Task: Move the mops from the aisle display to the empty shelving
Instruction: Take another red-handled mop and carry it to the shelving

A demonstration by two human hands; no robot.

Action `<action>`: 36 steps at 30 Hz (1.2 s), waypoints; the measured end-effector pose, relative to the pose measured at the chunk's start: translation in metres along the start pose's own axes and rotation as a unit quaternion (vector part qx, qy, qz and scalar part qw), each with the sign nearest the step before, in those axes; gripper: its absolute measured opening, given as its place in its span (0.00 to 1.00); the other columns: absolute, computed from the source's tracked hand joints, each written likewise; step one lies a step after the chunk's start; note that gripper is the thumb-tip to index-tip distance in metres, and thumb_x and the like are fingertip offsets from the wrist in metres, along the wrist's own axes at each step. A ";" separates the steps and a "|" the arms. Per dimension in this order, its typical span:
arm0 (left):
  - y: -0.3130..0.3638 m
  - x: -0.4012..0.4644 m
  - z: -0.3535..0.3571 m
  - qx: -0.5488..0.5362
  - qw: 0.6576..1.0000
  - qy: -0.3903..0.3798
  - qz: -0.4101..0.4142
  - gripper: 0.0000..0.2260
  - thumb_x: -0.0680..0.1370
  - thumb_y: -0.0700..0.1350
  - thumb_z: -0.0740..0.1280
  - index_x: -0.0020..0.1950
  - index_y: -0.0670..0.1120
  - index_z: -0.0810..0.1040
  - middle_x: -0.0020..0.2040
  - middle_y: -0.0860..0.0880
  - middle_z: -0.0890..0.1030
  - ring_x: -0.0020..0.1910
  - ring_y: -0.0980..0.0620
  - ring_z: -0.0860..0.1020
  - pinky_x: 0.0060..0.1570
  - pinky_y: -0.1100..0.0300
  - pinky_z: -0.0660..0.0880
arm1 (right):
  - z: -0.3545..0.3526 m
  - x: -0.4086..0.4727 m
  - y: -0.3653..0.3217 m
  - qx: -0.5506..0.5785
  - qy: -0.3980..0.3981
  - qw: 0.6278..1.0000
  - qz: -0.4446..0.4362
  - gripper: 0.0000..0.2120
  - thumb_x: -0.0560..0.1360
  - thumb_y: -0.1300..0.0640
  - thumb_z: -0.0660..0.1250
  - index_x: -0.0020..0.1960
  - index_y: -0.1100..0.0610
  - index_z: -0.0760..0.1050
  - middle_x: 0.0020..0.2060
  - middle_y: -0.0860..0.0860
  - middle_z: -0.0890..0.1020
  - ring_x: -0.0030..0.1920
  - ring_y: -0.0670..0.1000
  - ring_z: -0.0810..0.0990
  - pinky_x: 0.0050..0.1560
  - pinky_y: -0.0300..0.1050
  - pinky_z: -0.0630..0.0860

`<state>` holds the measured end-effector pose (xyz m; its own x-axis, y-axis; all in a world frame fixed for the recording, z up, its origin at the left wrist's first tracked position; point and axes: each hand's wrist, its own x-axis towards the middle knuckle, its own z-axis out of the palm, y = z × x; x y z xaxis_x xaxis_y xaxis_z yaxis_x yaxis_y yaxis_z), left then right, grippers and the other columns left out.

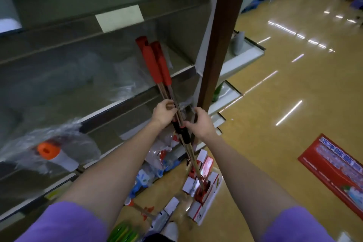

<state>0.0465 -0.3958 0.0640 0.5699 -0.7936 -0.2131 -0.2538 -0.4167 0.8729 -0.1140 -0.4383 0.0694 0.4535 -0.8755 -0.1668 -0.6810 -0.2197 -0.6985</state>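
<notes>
Two mops with red foam grips and thin metal poles stand upright together in front of the grey shelving. Their flat heads, wrapped in red and white packaging, rest on the floor. My left hand grips the poles below the red grips. My right hand curls around the poles from the right side, just above a black collar. The top ends lean toward a shelf bay.
A brown post rises just right of the mops. A wrapped item with an orange cap lies on a lower shelf. Packaged goods lie on the floor by the shelf base. A red box lies on the yellow floor at right.
</notes>
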 end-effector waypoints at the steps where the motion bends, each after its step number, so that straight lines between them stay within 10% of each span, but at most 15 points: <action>1: 0.002 0.004 0.000 -0.009 1.000 0.012 -0.010 0.13 0.79 0.37 0.69 0.63 0.39 0.79 0.54 0.44 0.83 0.53 0.49 0.81 0.51 0.62 0.78 | 0.000 0.012 -0.002 0.005 -0.015 1.000 -0.011 0.31 0.73 0.51 0.74 0.72 0.57 0.68 0.67 0.55 0.75 0.66 0.55 0.75 0.61 0.43 0.71; 11: 0.017 0.000 0.008 -0.041 0.984 0.145 -0.092 0.13 0.78 0.42 0.73 0.61 0.41 0.83 0.52 0.44 0.85 0.52 0.48 0.82 0.55 0.57 0.78 | 0.012 0.087 -0.009 0.027 -0.211 0.972 -0.099 0.14 0.77 0.58 0.70 0.61 0.55 0.73 0.54 0.52 0.82 0.57 0.54 0.81 0.54 0.44 0.75; 15: 0.047 -0.022 0.012 -0.097 0.976 0.160 -0.109 0.13 0.78 0.41 0.72 0.61 0.37 0.79 0.42 0.49 0.81 0.33 0.60 0.77 0.33 0.68 0.71 | 0.004 0.090 -0.002 0.010 -0.305 0.944 -0.128 0.16 0.75 0.54 0.73 0.61 0.54 0.76 0.52 0.50 0.81 0.54 0.52 0.80 0.55 0.47 0.76; 20: 0.079 -0.056 0.042 -0.199 0.965 0.138 -0.105 0.07 0.76 0.46 0.75 0.48 0.43 0.84 0.45 0.43 0.86 0.48 0.46 0.84 0.57 0.53 0.77 | -0.015 0.079 0.019 -0.034 -0.446 0.881 -0.156 0.08 0.77 0.55 0.70 0.55 0.54 0.74 0.42 0.49 0.78 0.47 0.50 0.78 0.44 0.42 0.75; 25: 0.082 -0.086 0.078 -0.262 0.943 0.171 -0.113 0.15 0.74 0.44 0.77 0.32 0.46 0.74 0.30 0.45 0.76 0.32 0.48 0.77 0.45 0.54 0.74 | -0.021 0.056 0.036 -0.107 -0.539 0.816 -0.181 0.23 0.71 0.58 0.76 0.63 0.62 0.75 0.52 0.55 0.81 0.56 0.55 0.81 0.63 0.57 0.77; 36: 0.071 -0.160 0.079 -0.275 0.914 0.280 -0.104 0.21 0.76 0.36 0.69 0.25 0.43 0.67 0.19 0.47 0.67 0.22 0.47 0.65 0.29 0.56 0.68 | -0.006 -0.009 0.019 -0.140 -0.618 0.738 -0.231 0.12 0.66 0.56 0.76 0.47 0.60 0.82 0.47 0.57 0.85 0.51 0.56 0.83 0.61 0.56 0.78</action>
<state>-0.1246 -0.3331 0.1260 0.9105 -0.3075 -0.2765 0.2493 -0.1253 0.9603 -0.1347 -0.4368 0.0620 0.7352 0.3444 -0.5839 -0.3034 -0.6031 -0.7377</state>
